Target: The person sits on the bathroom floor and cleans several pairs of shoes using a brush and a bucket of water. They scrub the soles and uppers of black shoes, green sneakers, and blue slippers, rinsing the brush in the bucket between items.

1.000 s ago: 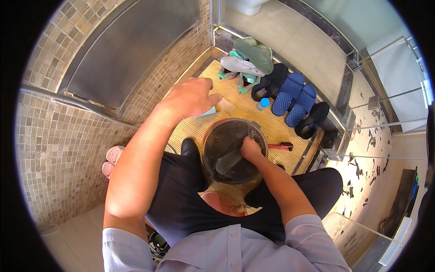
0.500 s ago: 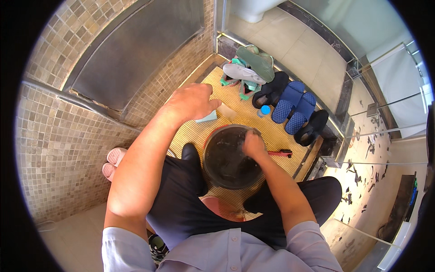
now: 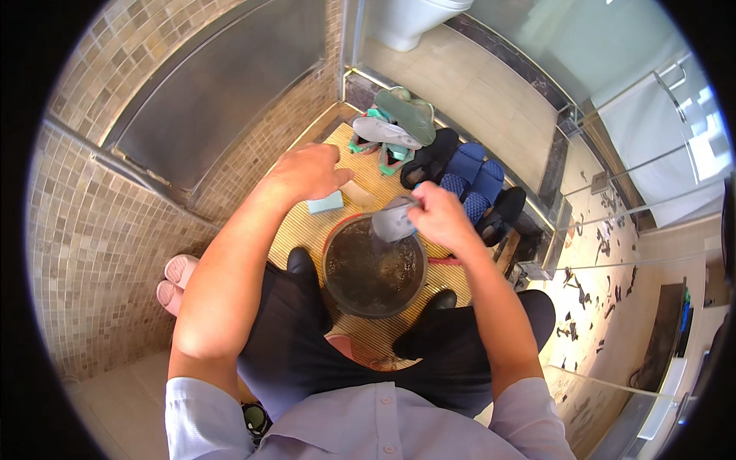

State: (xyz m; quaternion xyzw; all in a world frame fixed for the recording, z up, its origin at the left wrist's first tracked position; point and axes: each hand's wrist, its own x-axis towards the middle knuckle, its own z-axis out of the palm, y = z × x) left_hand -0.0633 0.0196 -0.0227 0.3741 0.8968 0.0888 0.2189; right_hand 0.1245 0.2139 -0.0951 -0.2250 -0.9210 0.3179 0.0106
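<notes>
Over a round dark basin (image 3: 328, 270), my right hand (image 3: 443, 218) is closed on a grey flat piece (image 3: 392, 221). It is smeared by motion, so its kind is unclear; its lower end hangs above the dark, rippled water. My left hand (image 3: 310, 173) hovers over the ribbed yellow mat (image 3: 290, 230), thumb apart from the half-curled fingers, with nothing visible in it. Beside that hand a light blue block (image 3: 326, 202) lies on the mat. A red handle (image 3: 443, 261) sticks out past the basin's right rim.
Beyond the basin stand piled green and grey shoes (image 3: 392, 126), black shoes (image 3: 429, 157) and blue slippers (image 3: 477, 180). Pink slippers (image 3: 180, 270) sit by the tiled wall at left. A raised dark sill (image 3: 529, 218) and glass panel border the right side.
My right hand has come up out of the basin and now holds the grey piece above the water. My left hand keeps its pose. The whole view has shifted slightly.
</notes>
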